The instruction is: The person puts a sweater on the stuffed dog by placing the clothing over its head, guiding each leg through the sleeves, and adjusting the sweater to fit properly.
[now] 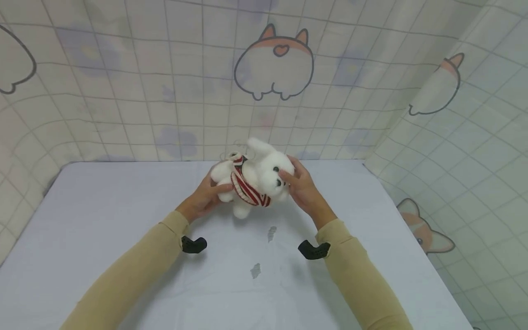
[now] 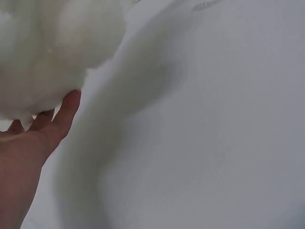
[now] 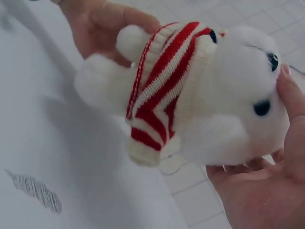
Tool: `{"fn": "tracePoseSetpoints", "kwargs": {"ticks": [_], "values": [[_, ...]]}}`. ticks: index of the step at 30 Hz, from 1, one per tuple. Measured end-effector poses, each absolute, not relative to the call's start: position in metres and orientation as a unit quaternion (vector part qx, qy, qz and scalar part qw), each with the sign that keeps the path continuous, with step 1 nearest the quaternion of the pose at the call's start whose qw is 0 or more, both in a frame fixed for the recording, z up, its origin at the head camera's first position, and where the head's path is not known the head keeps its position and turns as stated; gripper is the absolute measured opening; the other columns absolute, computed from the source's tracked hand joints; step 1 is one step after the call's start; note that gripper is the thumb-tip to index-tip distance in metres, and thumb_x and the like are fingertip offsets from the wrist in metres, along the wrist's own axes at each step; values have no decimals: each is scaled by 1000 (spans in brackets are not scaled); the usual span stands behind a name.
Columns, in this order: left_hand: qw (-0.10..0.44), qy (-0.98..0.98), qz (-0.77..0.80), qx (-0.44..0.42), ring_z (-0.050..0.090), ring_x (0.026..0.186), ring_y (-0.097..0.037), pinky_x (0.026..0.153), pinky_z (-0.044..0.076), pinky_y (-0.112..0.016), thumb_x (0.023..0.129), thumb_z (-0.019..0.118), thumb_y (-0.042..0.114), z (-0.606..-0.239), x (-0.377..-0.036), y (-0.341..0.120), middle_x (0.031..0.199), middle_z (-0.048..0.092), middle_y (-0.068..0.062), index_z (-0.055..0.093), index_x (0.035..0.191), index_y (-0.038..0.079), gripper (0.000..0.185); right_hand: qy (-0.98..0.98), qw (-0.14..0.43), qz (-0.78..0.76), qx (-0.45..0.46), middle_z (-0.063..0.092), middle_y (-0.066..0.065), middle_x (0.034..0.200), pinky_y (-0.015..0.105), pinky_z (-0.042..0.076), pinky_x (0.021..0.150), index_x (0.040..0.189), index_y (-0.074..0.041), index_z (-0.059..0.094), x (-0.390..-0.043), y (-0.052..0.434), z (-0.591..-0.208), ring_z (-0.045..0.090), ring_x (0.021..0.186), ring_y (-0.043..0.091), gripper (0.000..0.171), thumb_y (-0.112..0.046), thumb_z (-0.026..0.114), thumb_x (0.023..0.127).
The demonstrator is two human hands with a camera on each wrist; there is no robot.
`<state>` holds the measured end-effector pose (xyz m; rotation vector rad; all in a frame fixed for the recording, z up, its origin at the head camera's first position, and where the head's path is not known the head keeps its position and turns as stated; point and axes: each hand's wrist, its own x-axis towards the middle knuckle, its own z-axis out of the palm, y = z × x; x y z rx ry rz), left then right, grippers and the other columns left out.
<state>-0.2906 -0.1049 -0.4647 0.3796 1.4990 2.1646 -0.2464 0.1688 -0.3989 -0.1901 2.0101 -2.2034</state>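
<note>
A white plush dog in a red-and-cream striped knit sweater is held sideways between both hands near the table's far edge. My left hand grips its lower end, by the legs. Around the head, my right hand is curled with the thumb on the face near the dark eye and nose. In the right wrist view the sweater and the right hand beneath the head show closely. White fur fills the upper left of the left wrist view, above the left hand's fingers.
The white-covered table has grey patches on its front middle. A gridded curtain with cartoon dog prints hangs behind and along the sides. Black curved pieces stick out from both sleeve cuffs.
</note>
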Motion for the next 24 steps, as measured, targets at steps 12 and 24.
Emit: {"fn": "tracePoseSetpoints", "kwargs": {"ticks": [12,24], "values": [[214,672,693,151,39,135,-31,94,49,-38,85,71,10,-449,-295,-124,151,28,-5,20,150,36,87,762,96,-631,-114,43,5,148,49,32,115,145,-19,40,-249,172,-403,40,138,25,62,-14,68,89],[219,731,623,171,45,131,-33,98,46,-43,80,78,26,-447,-298,-132,148,35,-4,23,148,40,88,826,134,-534,-122,45,2,148,54,35,112,143,-20,44,-252,176,-413,39,139,29,63,-25,72,87]]}}
